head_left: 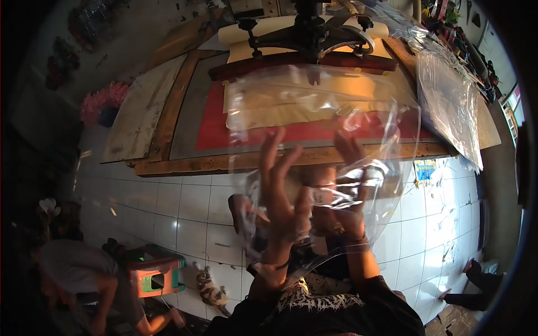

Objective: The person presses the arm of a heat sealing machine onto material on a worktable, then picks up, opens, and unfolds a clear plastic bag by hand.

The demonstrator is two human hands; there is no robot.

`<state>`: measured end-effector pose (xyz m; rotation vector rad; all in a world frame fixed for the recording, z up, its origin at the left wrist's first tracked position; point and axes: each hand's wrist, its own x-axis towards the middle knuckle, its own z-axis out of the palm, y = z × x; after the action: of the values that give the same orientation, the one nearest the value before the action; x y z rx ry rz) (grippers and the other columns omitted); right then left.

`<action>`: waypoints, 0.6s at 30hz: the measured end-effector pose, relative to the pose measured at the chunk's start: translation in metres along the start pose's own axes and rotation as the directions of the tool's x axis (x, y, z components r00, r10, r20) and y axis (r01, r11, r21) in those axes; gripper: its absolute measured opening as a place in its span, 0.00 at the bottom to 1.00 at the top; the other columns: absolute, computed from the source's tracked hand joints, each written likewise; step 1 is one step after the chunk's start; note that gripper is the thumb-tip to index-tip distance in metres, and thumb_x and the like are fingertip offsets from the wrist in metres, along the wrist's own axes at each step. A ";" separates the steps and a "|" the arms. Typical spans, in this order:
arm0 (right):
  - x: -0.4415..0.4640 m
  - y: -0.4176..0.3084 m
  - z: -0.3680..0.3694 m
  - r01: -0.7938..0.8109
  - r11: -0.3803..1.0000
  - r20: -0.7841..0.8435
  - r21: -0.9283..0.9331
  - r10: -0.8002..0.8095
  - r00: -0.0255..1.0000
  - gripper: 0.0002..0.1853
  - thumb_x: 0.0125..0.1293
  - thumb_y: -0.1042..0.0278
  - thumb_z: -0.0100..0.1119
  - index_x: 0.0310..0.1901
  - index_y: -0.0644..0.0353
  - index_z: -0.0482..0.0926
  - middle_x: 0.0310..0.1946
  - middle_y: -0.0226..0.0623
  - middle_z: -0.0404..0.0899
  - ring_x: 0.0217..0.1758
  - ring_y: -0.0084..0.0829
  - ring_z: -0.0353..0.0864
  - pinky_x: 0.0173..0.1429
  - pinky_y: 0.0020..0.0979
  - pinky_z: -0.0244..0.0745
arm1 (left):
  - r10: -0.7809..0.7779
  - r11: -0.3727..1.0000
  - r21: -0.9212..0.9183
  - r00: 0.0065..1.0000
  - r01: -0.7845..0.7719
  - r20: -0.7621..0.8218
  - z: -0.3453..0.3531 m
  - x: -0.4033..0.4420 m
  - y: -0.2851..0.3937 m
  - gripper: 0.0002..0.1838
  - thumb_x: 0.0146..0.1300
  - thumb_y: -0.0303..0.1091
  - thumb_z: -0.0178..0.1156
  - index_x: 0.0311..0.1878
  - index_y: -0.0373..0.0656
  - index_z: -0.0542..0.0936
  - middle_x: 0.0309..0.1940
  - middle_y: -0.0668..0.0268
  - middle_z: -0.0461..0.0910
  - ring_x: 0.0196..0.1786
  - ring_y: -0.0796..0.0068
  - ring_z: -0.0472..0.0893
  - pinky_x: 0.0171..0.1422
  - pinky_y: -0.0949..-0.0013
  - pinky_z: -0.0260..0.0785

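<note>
A clear, wrinkled plastic sheet [319,101] spreads in front of me, its far part over the work table [190,162]. My left hand [283,190] is raised behind or against the plastic, fingers apart and pointing up. Close by on the right, my right hand [352,185] is also raised under the glare of the film, its fingers spread. Whether either hand pinches the film is hard to make out. Beyond them, a tan sheet [252,115] lies on a red sheet [210,126] on the table, below a dark red bar [224,70] on a black metal frame [280,42].
Stacked plastic sheets [448,106] lie at the table's right, a worn board [143,112] at its left. A cat [210,288] is on the tiled floor near a red-green stool [156,271]. A person [84,269] bends at lower left; another person's legs [473,288] show at lower right.
</note>
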<state>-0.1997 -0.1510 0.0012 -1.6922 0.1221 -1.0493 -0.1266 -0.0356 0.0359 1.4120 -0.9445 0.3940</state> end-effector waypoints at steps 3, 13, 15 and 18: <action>0.011 -0.011 0.016 0.010 1.000 0.160 0.028 -0.014 0.987 0.24 0.69 0.74 0.53 0.66 0.63 0.67 0.64 0.46 0.70 0.68 0.39 0.69 0.69 0.36 0.63 | 0.041 0.995 0.081 0.982 -0.057 0.182 0.003 0.002 0.005 0.32 0.66 0.51 0.49 0.65 0.37 0.67 0.71 0.46 0.58 0.74 0.47 0.57 0.76 0.45 0.44; 0.031 0.018 -0.043 0.120 0.975 -0.161 0.186 -0.091 0.983 0.35 0.76 0.45 0.34 0.73 0.64 0.50 0.70 0.50 0.61 0.70 0.44 0.65 0.73 0.44 0.58 | -0.154 0.960 -0.271 0.943 0.072 -0.296 -0.009 0.000 -0.024 0.35 0.71 0.48 0.41 0.72 0.31 0.54 0.73 0.45 0.53 0.76 0.50 0.53 0.79 0.50 0.41; 0.024 0.014 -0.020 0.078 0.963 -0.091 0.258 -0.056 0.994 0.34 0.76 0.44 0.35 0.71 0.65 0.55 0.69 0.51 0.62 0.70 0.44 0.65 0.73 0.45 0.57 | -0.164 0.838 -0.546 0.957 0.006 -0.241 0.007 -0.001 -0.019 0.35 0.71 0.47 0.41 0.73 0.31 0.54 0.73 0.45 0.54 0.76 0.49 0.54 0.79 0.50 0.41; 0.005 0.009 0.003 -0.037 0.975 0.009 0.218 0.036 0.999 0.31 0.76 0.49 0.37 0.70 0.67 0.59 0.66 0.50 0.67 0.69 0.42 0.67 0.71 0.44 0.60 | -0.166 0.858 -0.478 0.982 0.190 0.093 0.021 -0.009 -0.012 0.36 0.71 0.49 0.45 0.73 0.33 0.53 0.72 0.46 0.57 0.75 0.50 0.55 0.78 0.49 0.43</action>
<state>-0.1906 -0.1551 -0.0037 -1.4887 0.0330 -0.9935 -0.1302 -0.0544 0.0188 1.0342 -0.8663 -0.0251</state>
